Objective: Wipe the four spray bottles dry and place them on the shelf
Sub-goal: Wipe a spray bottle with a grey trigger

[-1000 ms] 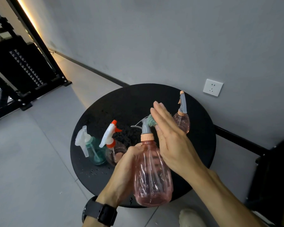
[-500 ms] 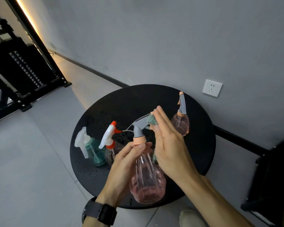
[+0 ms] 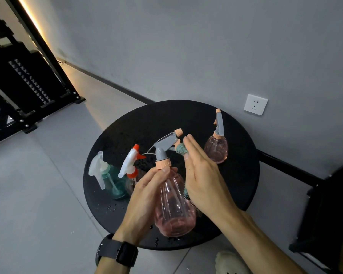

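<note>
My left hand grips a large pink spray bottle with a grey head, held tilted above the round black table. My right hand lies flat against the bottle's right side, pressing a green cloth onto it; only bits of the cloth show. Standing on the table are a small pink bottle at the back right, a teal bottle with a white head at the left, and a clear bottle with a white and red head beside it, its body partly hidden by my left hand.
Water drops dot the table's surface. A black metal shelf frame stands at the far left on the grey floor. Another dark frame is at the right. A wall socket sits behind the table. A pale shoe shows below.
The large pink bottle has tipped and turned so its spray head points to the upper right. My right hand has slid down along its side with the cloth.
</note>
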`<state>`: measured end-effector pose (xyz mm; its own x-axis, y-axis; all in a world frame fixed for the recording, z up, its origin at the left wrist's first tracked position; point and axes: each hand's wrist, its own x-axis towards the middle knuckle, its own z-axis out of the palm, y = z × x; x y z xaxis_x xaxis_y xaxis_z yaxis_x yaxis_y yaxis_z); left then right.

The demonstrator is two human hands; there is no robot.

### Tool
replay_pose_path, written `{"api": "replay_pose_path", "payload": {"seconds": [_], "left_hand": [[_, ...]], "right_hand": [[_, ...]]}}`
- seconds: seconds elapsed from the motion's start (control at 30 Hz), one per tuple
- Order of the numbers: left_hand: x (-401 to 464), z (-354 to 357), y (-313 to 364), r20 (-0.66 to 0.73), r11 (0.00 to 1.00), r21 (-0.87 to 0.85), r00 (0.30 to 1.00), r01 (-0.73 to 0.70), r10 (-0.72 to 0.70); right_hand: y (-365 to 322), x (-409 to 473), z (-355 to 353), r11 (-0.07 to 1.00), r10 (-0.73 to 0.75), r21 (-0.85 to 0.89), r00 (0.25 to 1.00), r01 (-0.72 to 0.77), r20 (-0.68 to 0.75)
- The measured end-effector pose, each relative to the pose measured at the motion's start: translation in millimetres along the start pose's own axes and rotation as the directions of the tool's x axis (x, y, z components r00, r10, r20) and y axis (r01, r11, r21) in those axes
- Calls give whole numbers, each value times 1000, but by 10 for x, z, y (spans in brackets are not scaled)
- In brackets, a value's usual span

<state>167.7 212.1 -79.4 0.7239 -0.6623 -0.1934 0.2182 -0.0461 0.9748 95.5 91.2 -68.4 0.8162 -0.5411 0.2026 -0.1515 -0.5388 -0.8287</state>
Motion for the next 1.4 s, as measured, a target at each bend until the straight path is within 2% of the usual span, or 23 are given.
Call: {"api": "replay_pose_path", "payload": {"seconds": [0.2,0.33,0.5,0.7,0.8,0.93,1.03,1.13,1.33,1.4], "left_hand": [[-3,15,-49,20,998,67,1000,9,-10],[17,23,-25,-61,1000,6,998,13,-12],[88,15,116,-153,967,-253,985,42,-83],[169,-71,202,-106,865,-494,993,-92,45],[193,-57,264,-136,782,-603,987,-154,90],[230,-14,307,-187,713,-685,982,-152,30],[253,-1,305,-119,706,-700,992,-108,33],[270,35,299,-74,646,-758,996,-87,47],[257,108,258,29,567,-823,996,-26,88],[264,124,252,94,556,-831,984,-6,151]], "right_hand": [[-17,34,-21,999,3,37,999,-2,-40],[24,38,-7,999,3,34,1000,-3,6],[-1,53,-55,994,23,104,999,-20,-27],[-160,45,-183,937,65,349,990,-19,-122],[-264,15,-188,924,40,380,979,41,-201],[-327,-12,-126,923,-83,343,961,174,-263],[-328,-7,-39,919,-252,217,915,328,-315],[-335,-5,58,891,-375,155,883,427,-282],[-402,-29,193,866,-490,-28,837,499,-245],[-418,-47,217,862,-501,-60,830,503,-245]]}}
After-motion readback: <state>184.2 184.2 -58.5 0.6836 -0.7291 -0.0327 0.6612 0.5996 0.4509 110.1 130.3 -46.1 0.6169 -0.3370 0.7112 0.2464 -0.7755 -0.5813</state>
